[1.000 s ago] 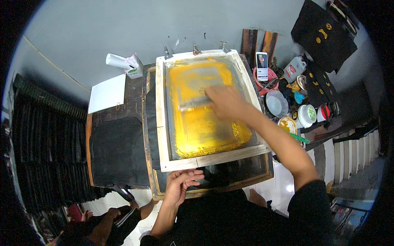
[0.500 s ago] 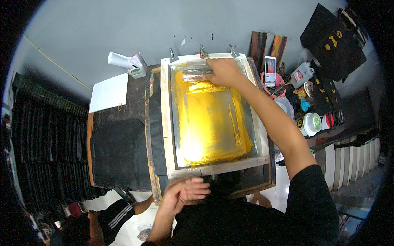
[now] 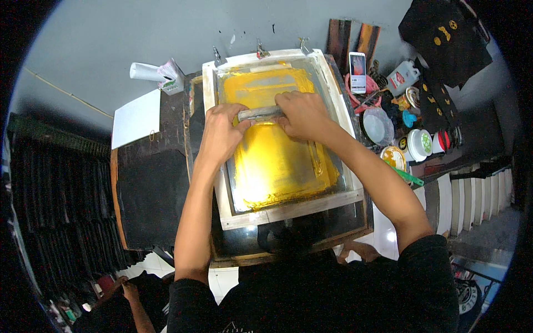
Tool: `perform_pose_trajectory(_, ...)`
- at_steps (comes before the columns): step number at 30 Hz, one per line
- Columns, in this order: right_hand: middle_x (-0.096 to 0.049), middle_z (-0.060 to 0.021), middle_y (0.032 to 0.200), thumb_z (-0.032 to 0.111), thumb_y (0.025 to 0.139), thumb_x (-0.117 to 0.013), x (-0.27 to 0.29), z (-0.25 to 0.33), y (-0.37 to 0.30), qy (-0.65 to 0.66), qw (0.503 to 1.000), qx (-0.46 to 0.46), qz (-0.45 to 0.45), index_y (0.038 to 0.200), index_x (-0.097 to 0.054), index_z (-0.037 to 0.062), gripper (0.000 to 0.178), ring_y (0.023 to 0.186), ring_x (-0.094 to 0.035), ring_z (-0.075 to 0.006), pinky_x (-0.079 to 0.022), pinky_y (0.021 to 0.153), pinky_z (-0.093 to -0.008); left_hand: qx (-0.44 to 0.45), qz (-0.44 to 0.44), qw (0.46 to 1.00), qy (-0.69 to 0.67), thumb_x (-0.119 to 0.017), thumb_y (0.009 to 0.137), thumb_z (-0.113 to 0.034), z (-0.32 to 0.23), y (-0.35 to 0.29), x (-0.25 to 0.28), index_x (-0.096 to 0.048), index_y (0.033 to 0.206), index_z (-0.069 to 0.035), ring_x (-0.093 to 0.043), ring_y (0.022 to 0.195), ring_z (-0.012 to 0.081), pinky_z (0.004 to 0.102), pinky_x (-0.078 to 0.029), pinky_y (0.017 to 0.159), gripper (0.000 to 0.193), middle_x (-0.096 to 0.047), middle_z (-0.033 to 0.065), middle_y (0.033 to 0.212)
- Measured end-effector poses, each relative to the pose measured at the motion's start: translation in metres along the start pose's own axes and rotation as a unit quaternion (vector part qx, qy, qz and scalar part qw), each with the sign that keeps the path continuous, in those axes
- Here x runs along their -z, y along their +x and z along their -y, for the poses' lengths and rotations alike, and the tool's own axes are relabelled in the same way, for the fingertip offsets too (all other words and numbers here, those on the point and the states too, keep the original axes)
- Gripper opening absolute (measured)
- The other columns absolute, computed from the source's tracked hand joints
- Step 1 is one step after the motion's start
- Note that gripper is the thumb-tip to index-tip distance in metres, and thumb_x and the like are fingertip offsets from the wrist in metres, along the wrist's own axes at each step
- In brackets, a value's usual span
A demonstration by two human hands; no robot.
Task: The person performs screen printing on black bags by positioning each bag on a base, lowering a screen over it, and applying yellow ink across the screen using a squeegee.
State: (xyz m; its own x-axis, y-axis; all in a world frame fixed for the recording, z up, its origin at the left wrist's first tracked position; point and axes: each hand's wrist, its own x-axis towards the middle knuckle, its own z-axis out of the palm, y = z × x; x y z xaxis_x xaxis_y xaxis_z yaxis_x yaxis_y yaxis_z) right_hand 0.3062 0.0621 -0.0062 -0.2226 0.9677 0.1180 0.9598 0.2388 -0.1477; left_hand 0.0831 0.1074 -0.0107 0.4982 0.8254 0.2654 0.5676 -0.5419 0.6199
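A white wooden screen-printing frame (image 3: 210, 91) lies on a dark board, its mesh smeared with bright yellow ink (image 3: 272, 161). Both my hands grip a squeegee (image 3: 259, 113) that spans the upper part of the mesh. My left hand (image 3: 222, 130) closes on its left end, thumb toward me. At the other end, my right hand (image 3: 303, 115) is wrapped over the handle. The squeegee's blade edge is hard to make out against the ink. Metal clamps, one of them the middle clamp (image 3: 261, 51), stand along the frame's far edge.
Right of the frame are a phone (image 3: 358, 72), an open tub of yellow ink (image 3: 393, 158), a green-handled tool (image 3: 410, 177) and a lidded white tub (image 3: 419, 145). Black fabric (image 3: 150, 200) lies to the left. Another person's arm (image 3: 139, 305) shows at lower left.
My left hand has risen from below the frame onto the squeegee. My right hand and the squeegee have come nearer from the mesh's far end. The view has shifted, showing the ink tub.
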Motion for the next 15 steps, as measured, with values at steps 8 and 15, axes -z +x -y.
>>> perform_pose_trajectory(8, -0.067, -0.0147, 0.091, 0.024, 0.083, -0.072, 0.005, 0.035, -0.070, 0.043, 0.999, 0.031, 0.011, 0.100, -0.061, 0.0043, 0.029, 0.087, -0.068, -0.0349, -0.056, 0.072, -0.0473, 0.013, 0.030, 0.999, -0.001, -0.077, 0.082, -0.013, -0.036, -0.076, 0.008, -0.072, 0.106, 0.001, -0.064, 0.102, 0.0364, 0.0453, -0.042, 0.102, 0.028, -0.072, 0.0194, 0.101)
perform_pose_trajectory(15, -0.065, -0.0087, 0.091, 0.022, 0.075, -0.071, -0.007, 0.066, -0.138, 0.018, 0.998, 0.055, -0.005, 0.097, -0.060, 0.0075, 0.028, 0.088, -0.067, -0.0294, -0.053, 0.074, -0.0429, -0.032, 0.040, 0.999, 0.015, -0.079, 0.079, -0.010, -0.058, -0.146, 0.008, -0.071, 0.109, -0.002, -0.064, 0.105, 0.0303, 0.0442, -0.041, 0.103, 0.032, -0.072, 0.0127, 0.105)
